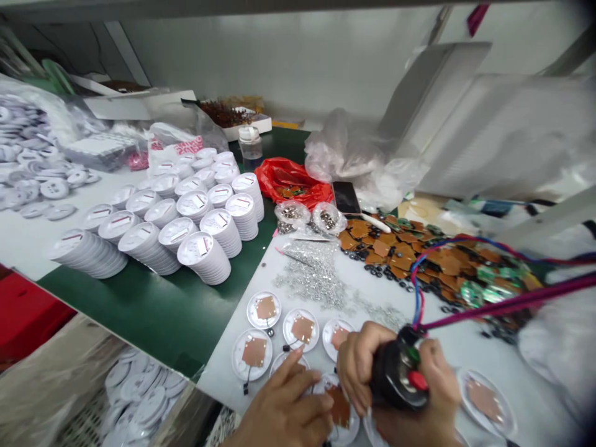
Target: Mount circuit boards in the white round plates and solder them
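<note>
My right hand (pixel 419 422) is wrapped round a black electric screwdriver (pixel 393 375) with a red button, hung from a red and blue cord (pixel 416 292). The driver's tip is hidden. Beside it my left hand (pixel 286 410) reaches over the discs with its fingers stretched out. Under its fingertips is a white round disc with a brown circuit board (pixel 339 406), partly covered by both hands. Similar white discs lie around, such as one disc (pixel 237 360) with a board and a short black-ended wire. Another disc (pixel 505 406) sits right of my right hand.
Stacks of white discs (pixel 205 254) stand on the green mat (pixel 153 310) at left. Loose screws (pixel 311 273), brown boards (pixel 405 248), small bags of metal parts (pixel 291 214), a red bag (pixel 279 171), a phone (pixel 345 197) and a bottle (pixel 250 146) lie beyond my hands.
</note>
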